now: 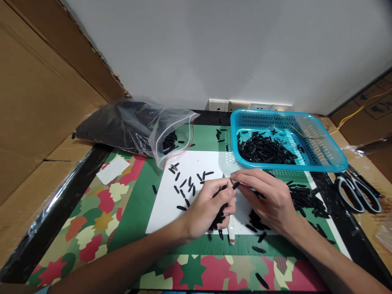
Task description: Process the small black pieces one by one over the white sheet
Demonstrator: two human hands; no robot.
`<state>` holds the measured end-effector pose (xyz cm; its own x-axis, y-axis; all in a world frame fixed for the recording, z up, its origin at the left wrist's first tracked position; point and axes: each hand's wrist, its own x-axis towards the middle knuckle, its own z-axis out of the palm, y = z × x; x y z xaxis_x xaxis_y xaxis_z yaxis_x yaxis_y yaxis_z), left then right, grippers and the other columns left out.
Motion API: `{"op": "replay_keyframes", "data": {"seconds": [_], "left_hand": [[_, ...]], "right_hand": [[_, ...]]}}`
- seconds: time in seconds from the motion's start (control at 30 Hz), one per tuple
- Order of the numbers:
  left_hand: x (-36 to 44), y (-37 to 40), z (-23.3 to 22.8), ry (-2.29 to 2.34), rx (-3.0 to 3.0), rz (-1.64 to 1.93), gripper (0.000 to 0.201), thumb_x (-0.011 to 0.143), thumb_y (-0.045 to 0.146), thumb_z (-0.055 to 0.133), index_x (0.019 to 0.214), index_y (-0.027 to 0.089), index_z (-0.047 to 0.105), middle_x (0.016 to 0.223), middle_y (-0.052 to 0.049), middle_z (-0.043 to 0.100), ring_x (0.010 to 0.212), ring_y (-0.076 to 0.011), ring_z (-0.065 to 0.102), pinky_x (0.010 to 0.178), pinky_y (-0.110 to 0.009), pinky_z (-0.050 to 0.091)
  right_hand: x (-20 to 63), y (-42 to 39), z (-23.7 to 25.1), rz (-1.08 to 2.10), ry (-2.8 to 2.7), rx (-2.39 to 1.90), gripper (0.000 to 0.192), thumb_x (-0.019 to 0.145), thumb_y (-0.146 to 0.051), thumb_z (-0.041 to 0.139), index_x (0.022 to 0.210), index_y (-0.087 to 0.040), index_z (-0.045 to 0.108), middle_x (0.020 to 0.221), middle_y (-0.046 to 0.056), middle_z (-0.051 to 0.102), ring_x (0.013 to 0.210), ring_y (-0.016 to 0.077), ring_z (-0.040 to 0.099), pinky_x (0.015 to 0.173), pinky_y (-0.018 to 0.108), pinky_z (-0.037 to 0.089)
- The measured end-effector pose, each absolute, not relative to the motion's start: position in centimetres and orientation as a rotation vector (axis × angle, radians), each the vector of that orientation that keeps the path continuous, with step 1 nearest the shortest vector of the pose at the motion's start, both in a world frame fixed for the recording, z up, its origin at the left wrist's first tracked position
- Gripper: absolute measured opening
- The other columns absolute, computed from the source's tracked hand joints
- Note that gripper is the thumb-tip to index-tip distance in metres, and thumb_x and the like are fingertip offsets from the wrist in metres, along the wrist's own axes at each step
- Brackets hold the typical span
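My left hand (214,208) is closed around several small black, ridged, oblong pieces, with one piece (235,185) sticking out past its thumb. Fingertips of my right hand (266,196) meet that piece from the other side, the fingers bent together. Beneath the hands lies a white sheet (167,204), scattered on its left with loose black pieces (190,181). A slim white tool (231,234), partly hidden by my left hand, rests on the sheet's front edge. More pieces form a pile (306,198) to the right of my right hand.
A blue plastic basket (339,161) holding black pieces stands at the back right. At the back left an open zip bag (131,126) is full of dark pieces. Black-and-grey scissors (357,194) lie far right. Cardboard (36,81) walls the left; sockets (219,105) line the rear wall.
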<state>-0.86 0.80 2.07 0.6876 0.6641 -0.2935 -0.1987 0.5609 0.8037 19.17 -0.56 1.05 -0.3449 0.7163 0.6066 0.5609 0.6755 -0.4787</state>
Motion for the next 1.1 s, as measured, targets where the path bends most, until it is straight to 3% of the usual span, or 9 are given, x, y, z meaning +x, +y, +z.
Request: {"op": "replay_keyframes", "data": {"seconds": [0.23,0.37,0.47,0.57,0.73,0.87,1.1], "left_hand": [[-0.9,0.9,2.4,0.635,0.704,0.546,0.039,0.102,0.048,0.059,0.080,0.022,0.042,0.059,0.009,0.044,0.034,-0.0024,0.034,0.032,-0.011,0.022],[-1.0,0.8,2.4,0.612,0.680,0.536,0.043,0.102,0.056,0.059,0.081,0.021,0.045,0.060,0.009,0.042,0.035,-0.0024,0.032,0.031,-0.011,0.019],[-1.1,0.8,2.3,0.597,0.664,0.546,0.051,0.101,0.067,0.055,0.083,0.021,0.050,0.060,0.009,0.042,0.034,-0.0029,0.031,0.031,-0.012,0.018],[-1.1,0.8,2.1,0.608,0.648,0.535,0.058,0.098,0.077,0.053,0.084,0.020,0.055,0.058,0.008,0.042,0.033,-0.0040,0.032,0.030,-0.014,0.018],[-0.8,0.7,2.2,0.656,0.646,0.481,0.071,0.092,0.087,0.052,0.079,0.017,0.058,0.056,0.008,0.042,0.035,-0.0030,0.031,0.032,-0.014,0.021],[-0.4,0.1,2.5,0.732,0.613,0.551,0.072,0.083,0.089,0.063,0.082,0.017,0.056,0.067,0.003,0.055,0.044,-0.0041,0.038,0.036,-0.016,0.029],[-0.4,-0.2,2.2,0.768,0.701,0.536,0.072,0.085,0.090,0.059,0.083,0.019,0.055,0.056,0.007,0.046,0.041,-0.0068,0.038,0.038,-0.019,0.028]], "right_hand": [[20.7,-0.5,1.9,-0.415,-2.334,-0.847,0.030,0.102,-0.004,0.060,0.130,-0.005,0.072,0.129,0.019,0.079,0.109,0.0320,0.075,0.090,0.042,0.060],[22.2,0.6,3.3,-0.506,-2.212,-0.973,0.028,0.098,-0.008,0.071,0.126,-0.014,0.074,0.123,0.014,0.082,0.109,0.0313,0.074,0.095,0.046,0.058],[23.5,2.0,4.1,-0.495,-2.061,-1.347,0.024,0.102,-0.020,0.071,0.126,-0.020,0.074,0.131,0.015,0.078,0.121,0.0382,0.068,0.103,0.059,0.051],[23.8,2.5,4.6,-0.361,-1.999,-1.372,0.027,0.104,-0.024,0.068,0.131,-0.022,0.072,0.132,0.014,0.077,0.122,0.0378,0.066,0.105,0.062,0.051],[21.6,1.3,5.6,0.196,-2.169,-1.020,0.020,0.102,-0.015,0.070,0.121,-0.023,0.074,0.122,0.010,0.077,0.113,0.0258,0.068,0.097,0.042,0.057],[19.7,0.2,5.2,0.615,-2.242,-0.897,0.018,0.104,-0.015,0.067,0.118,-0.024,0.075,0.112,0.006,0.075,0.103,0.0203,0.069,0.087,0.033,0.058],[19.2,-0.1,3.7,0.678,-2.119,-0.933,0.014,0.104,-0.010,0.065,0.106,-0.022,0.072,0.102,0.004,0.075,0.096,0.0173,0.070,0.085,0.030,0.056]]}}
